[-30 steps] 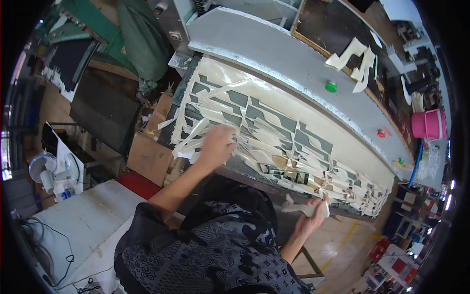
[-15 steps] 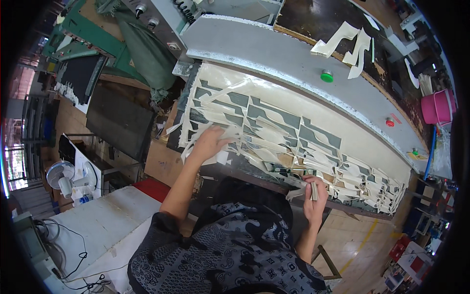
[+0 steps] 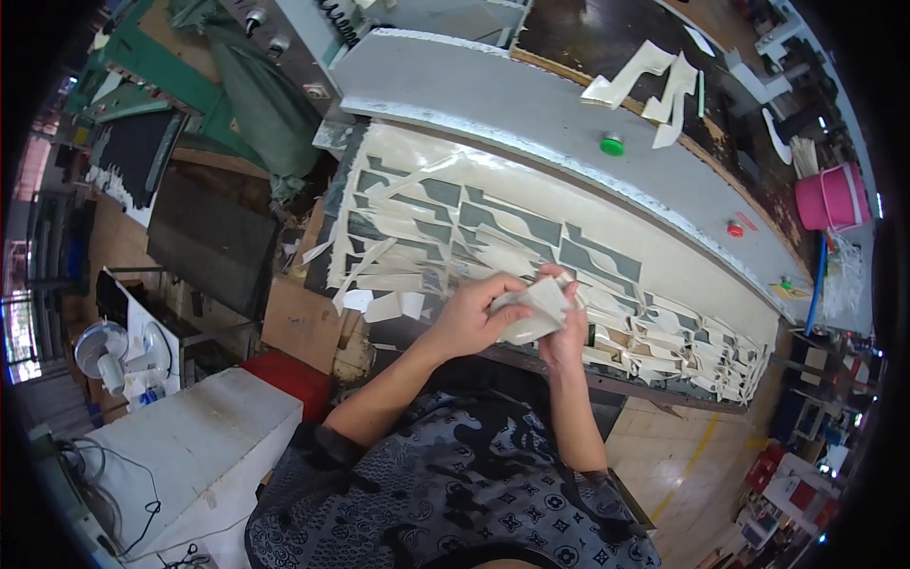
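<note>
Both hands meet in front of my body, above the near edge of the worktable. Between them is a small stack of cream cut pieces (image 3: 538, 311), slightly blurred. My left hand (image 3: 479, 318) pinches its left side with thumb and fingers. On the other side my right hand (image 3: 566, 332) is closed round it, fingertips at the upper edge. Under and beyond the hands lies a cream sheet (image 3: 422, 142) with many cut-out openings, the dark grey surface showing through. Loose strips and offcuts (image 3: 384, 305) lie at its near left.
A grey machine beam (image 3: 455, 90) runs behind the sheet, bearing a green button (image 3: 612, 144) and a red button (image 3: 735, 229). Cream curved pieces (image 3: 630, 76) lie on the dark surface beyond. A pink bucket (image 3: 829, 199) stands far right. White-topped table (image 3: 190, 427) at left.
My left hand has left the sheet's left part and moved right. The right hand has risen leftward with its stack, and both hands now hold pieces together. The view has shifted slightly.
</note>
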Action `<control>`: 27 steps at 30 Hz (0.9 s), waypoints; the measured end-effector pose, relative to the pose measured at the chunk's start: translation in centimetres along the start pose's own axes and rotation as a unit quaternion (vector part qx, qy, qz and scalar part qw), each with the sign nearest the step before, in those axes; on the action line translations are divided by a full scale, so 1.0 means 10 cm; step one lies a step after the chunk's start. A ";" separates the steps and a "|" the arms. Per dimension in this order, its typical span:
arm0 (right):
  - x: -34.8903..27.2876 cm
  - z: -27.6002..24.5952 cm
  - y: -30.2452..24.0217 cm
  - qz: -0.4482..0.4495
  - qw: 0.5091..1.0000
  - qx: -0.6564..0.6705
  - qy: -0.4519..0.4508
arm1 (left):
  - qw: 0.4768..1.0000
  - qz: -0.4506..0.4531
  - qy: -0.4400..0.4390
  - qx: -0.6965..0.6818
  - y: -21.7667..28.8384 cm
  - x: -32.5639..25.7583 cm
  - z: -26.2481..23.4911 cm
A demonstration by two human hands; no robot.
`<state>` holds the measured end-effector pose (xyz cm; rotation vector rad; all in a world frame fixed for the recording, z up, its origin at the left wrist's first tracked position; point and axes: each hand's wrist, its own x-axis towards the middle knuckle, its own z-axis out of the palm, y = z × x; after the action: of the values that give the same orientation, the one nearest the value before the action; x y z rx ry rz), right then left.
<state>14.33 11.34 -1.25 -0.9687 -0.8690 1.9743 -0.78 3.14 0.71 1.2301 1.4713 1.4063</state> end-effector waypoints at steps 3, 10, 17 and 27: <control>0.01 0.01 0.00 -0.053 0.986 -0.046 -0.148 | 1.000 -0.025 -0.018 -0.005 0.05 -0.07 0.02; -0.11 0.14 0.13 -0.137 0.976 -0.043 -0.163 | 0.997 -0.064 0.031 -0.039 0.19 -0.10 0.07; -0.10 0.20 0.25 -0.155 0.974 0.134 -0.100 | 0.970 0.156 0.065 0.174 0.18 -0.04 0.14; -0.10 0.06 0.16 -0.222 0.960 0.150 -0.079 | 0.966 0.146 0.068 0.203 0.26 0.05 0.33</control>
<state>13.74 9.54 -1.97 -0.4020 -0.7638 1.7384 2.58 4.30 2.90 1.6882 1.7925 1.4433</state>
